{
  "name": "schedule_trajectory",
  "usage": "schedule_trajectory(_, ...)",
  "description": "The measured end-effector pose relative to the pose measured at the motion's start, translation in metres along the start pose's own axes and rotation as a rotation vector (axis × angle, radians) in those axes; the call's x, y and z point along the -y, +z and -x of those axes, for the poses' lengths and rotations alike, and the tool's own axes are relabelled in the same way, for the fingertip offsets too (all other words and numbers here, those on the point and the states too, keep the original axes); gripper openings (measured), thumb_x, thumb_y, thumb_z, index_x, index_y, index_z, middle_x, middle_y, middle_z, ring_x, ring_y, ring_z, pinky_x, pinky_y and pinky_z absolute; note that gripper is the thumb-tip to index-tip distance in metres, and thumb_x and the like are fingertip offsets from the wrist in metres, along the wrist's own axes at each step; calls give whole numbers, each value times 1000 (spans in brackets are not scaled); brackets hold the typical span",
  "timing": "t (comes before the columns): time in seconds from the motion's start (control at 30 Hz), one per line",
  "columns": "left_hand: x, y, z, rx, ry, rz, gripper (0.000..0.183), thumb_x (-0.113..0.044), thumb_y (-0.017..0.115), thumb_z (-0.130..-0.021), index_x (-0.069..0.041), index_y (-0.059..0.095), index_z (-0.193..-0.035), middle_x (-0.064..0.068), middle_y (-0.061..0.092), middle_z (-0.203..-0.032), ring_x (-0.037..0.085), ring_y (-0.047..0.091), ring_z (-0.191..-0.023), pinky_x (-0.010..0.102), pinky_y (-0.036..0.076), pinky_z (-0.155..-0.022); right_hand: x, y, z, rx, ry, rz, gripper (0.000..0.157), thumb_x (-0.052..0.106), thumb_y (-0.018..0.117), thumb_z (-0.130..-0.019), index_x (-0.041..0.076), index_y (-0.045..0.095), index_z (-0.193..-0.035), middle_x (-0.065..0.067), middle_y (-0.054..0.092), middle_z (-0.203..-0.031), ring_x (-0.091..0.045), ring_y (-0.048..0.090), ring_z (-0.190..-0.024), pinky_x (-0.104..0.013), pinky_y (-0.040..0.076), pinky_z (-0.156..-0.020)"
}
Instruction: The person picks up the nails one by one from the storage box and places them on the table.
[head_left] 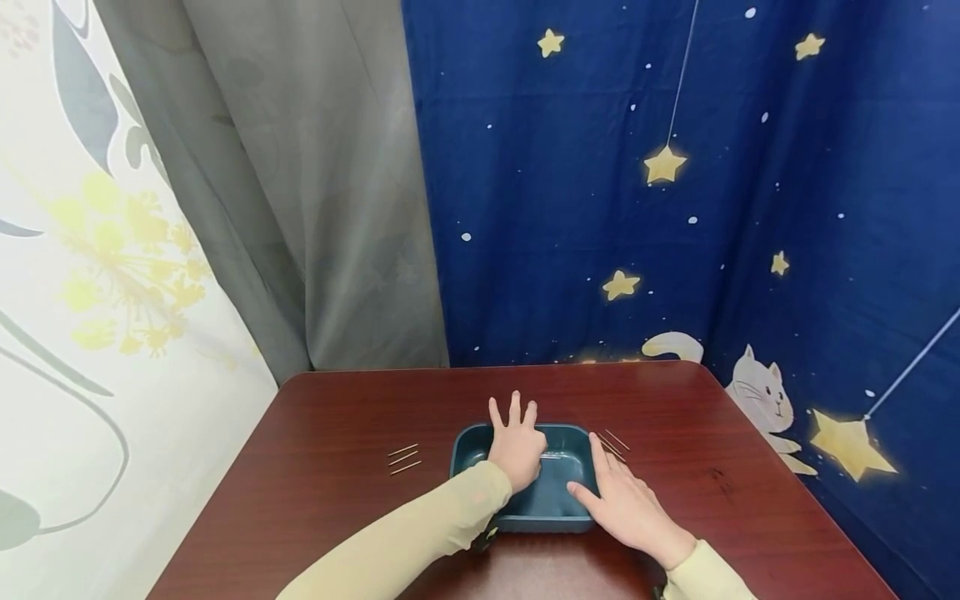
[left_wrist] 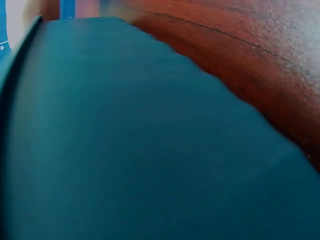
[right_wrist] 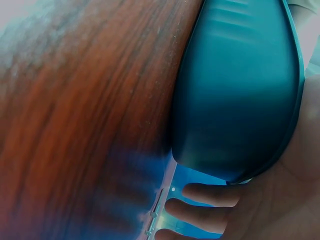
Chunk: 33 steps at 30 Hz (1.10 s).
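Observation:
A dark teal rectangular tray (head_left: 555,492) stands on the table, and its outer wall fills much of the left wrist view. My left hand (head_left: 517,450) reaches over the tray's inside. Three of its fingers spread straight towards the far rim, while the index finger bends down. Whether the index finger and thumb pinch anything is hidden. At the tray's right side, my right hand (head_left: 626,500) lies along the rim with straight fingers, its thumb over the inside. In the right wrist view its palm is close against the tray's rim (right_wrist: 300,95).
Three thin pale sticks (head_left: 404,453) lie on the dark red wooden table (head_left: 337,500) left of the tray. A few similar sticks (head_left: 617,440) lie beyond the right hand, partly covered by its fingers. Grey and starry blue curtains (head_left: 570,208) hang behind the table.

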<state>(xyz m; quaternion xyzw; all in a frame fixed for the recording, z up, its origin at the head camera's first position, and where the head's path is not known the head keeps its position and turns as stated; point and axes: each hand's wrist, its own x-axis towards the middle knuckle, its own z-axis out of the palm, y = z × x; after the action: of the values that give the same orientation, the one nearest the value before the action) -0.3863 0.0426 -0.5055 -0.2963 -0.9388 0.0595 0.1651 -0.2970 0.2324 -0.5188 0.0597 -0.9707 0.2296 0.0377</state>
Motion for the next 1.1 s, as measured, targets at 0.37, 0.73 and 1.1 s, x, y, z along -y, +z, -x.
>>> schedule_trajectory(0.37, -3, 11, 0, 35, -42, 3, 8, -28, 86, -77, -30, 79, -80, 12, 50, -148, 47, 26, -145, 78, 19, -105, 1, 1, 0, -6, 6, 4, 97, 59, 60, -95, 4, 15, -161, -21, 38, -156, -40, 42, -138, -66, 42, -97)
schedule_trajectory(0.73, -1, 9, 0, 125, -63, 53, 10, -26, 86, -79, -28, 77, -74, 12, 45, -153, 46, 23, -147, 77, 17, -106, 0, 3, 0, -10, 6, 4, 97, 59, 59, -95, 5, 14, -161, -21, 38, -156, -40, 43, -138, -66, 42, -97)
schedule_trajectory(1.1, 2, 6, 4, 149, 40, 56, 10, -23, 82, -84, -26, 77, -75, 16, 29, -162, 46, 12, -150, 76, 20, -106, -1, 3, 0, -17, 0, 3, 97, 59, 61, -94, 4, 16, -161, -21, 40, -154, -40, 43, -137, -67, 42, -97)
